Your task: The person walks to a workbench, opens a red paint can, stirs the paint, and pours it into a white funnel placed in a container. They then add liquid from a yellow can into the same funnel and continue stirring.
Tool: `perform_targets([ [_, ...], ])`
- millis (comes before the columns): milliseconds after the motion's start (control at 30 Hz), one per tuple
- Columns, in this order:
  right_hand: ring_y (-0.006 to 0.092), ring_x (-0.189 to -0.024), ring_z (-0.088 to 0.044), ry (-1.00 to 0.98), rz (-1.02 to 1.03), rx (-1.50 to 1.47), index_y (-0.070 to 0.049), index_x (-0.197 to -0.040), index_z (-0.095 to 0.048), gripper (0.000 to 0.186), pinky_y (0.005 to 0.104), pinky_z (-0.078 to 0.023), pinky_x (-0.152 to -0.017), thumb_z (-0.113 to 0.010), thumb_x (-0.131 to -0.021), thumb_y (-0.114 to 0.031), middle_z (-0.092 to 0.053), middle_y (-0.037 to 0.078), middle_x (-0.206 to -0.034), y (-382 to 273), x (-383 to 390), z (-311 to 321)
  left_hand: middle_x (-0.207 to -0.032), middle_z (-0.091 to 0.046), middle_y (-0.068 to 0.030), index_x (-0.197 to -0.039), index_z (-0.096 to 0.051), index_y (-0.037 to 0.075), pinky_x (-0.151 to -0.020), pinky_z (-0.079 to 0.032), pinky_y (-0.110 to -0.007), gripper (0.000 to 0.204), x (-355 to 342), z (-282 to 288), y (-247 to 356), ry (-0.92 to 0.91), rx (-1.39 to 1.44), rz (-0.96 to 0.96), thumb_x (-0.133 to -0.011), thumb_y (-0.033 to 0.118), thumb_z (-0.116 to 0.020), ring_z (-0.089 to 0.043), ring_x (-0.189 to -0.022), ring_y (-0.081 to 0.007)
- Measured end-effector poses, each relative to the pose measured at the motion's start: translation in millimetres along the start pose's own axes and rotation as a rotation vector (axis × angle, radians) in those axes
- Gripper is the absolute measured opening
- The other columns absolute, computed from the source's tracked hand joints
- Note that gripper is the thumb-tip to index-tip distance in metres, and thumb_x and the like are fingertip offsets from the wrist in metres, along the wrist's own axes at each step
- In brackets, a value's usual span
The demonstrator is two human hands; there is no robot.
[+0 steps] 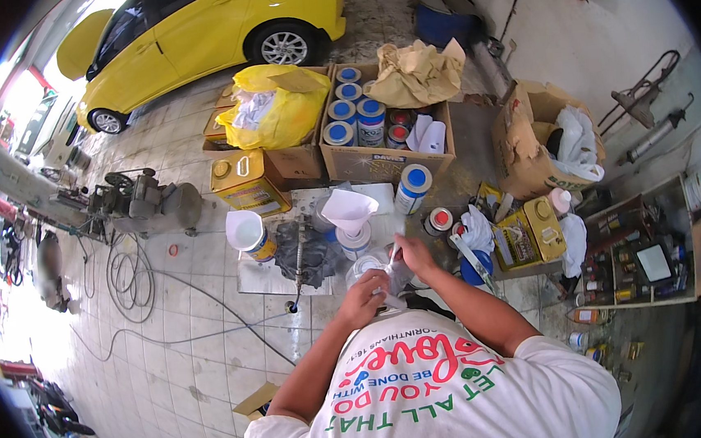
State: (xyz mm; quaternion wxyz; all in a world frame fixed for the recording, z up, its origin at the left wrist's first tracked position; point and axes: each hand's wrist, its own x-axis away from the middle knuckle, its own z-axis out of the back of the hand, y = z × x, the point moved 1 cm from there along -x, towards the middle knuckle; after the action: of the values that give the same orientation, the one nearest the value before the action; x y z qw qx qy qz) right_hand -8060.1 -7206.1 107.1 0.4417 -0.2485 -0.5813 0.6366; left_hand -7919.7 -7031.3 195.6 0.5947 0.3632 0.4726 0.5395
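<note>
Close to my body, my left hand point(364, 290) is closed on crumpled clear plastic point(388, 280) beside a round, pale-topped container point(366, 265). My right hand point(413, 254) pinches a thin whitish piece at the container's right side; its kind is too small to make out. Just beyond stands a can point(355, 242) with a white paper cone point(350, 208) in its top. Further left, white paper point(245, 229) lines the mouth of another can point(263, 249). Between them a spray gun point(300, 274) rests on dark plastic.
Boxes of blue-lidded cans point(371, 118) and a yellow bag point(272, 110) stand beyond the work board point(252, 280). Gold tins point(250, 181) flank it. A hose point(209, 304) crosses the tiles from a compressor point(147, 202). A yellow car point(187, 30) is parked behind; shelves point(641, 245) stand right.
</note>
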Motion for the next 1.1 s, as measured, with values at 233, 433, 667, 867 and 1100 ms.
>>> perform_targets([
  [233, 0.0134, -0.077, -0.066, -0.253, 0.131, 0.225, -0.004, -0.104, -0.074, 0.024, 0.0346, -0.052, -0.076, -0.070, -0.100, -0.028, -0.071, 0.003, -0.082, -45.3, 7.9, 6.2, -0.131, -0.066, -0.0179, -0.125, -0.066, 0.006, -0.074, -0.056, -0.033, 0.032, 5.1, 2.9, 8.5, 0.305, 0.211, 0.240, -0.095, 0.017, -0.070, -0.071, -0.094, -0.0260],
  [433, 0.0237, -0.101, -0.067, -0.358, 0.218, 0.329, -0.013, -0.130, -0.066, 0.047, 0.0414, -0.051, -0.091, -0.081, -0.085, -0.016, -0.074, 0.006, -0.099, -65.4, 23.9, 34.8, -0.127, -0.067, -0.0191, -0.141, -0.057, 0.002, -0.079, -0.057, -0.039, 0.047, -15.6, 5.3, 10.3, 0.114, -0.119, 0.170, -0.098, 0.018, -0.066, -0.072, -0.088, -0.0286],
  [667, 0.0193, -0.095, -0.069, 0.092, 0.244, 0.047, -0.006, -0.126, -0.066, 0.039, 0.0329, -0.054, -0.084, -0.071, -0.088, 0.000, -0.074, 0.006, -0.092, -39.2, 11.1, 75.9, -0.111, -0.066, -0.0215, -0.121, -0.066, 0.004, -0.084, -0.054, -0.048, 0.032, -17.8, 13.0, -6.0, 0.091, -0.388, 0.206, -0.094, 0.020, -0.072, -0.066, -0.097, -0.0429],
  [867, 0.0275, -0.097, -0.066, 0.267, 0.453, 0.342, -0.009, -0.119, -0.069, 0.036, 0.0366, -0.053, -0.087, -0.070, -0.086, 0.003, -0.067, 0.011, -0.113, -60.2, 51.4, 42.3, -0.106, -0.062, -0.0130, -0.105, -0.062, 0.002, -0.073, -0.052, -0.036, 0.016, -5.2, 4.0, -38.7, 0.309, -0.036, 0.323, -0.091, 0.008, -0.067, -0.062, -0.089, -0.0271],
  [1100, 0.0327, -0.106, -0.066, 0.053, 0.496, 0.560, -0.006, -0.102, -0.074, 0.026, 0.0420, -0.052, -0.096, -0.076, -0.078, 0.004, -0.068, 0.011, -0.116, -55.6, 58.6, 56.9, -0.103, -0.056, -0.0078, -0.091, -0.055, 0.002, -0.069, -0.050, -0.029, 0.019, 6.4, 6.0, -39.3, 0.353, 0.208, 0.213, -0.080, -0.007, -0.068, -0.058, -0.090, -0.0166],
])
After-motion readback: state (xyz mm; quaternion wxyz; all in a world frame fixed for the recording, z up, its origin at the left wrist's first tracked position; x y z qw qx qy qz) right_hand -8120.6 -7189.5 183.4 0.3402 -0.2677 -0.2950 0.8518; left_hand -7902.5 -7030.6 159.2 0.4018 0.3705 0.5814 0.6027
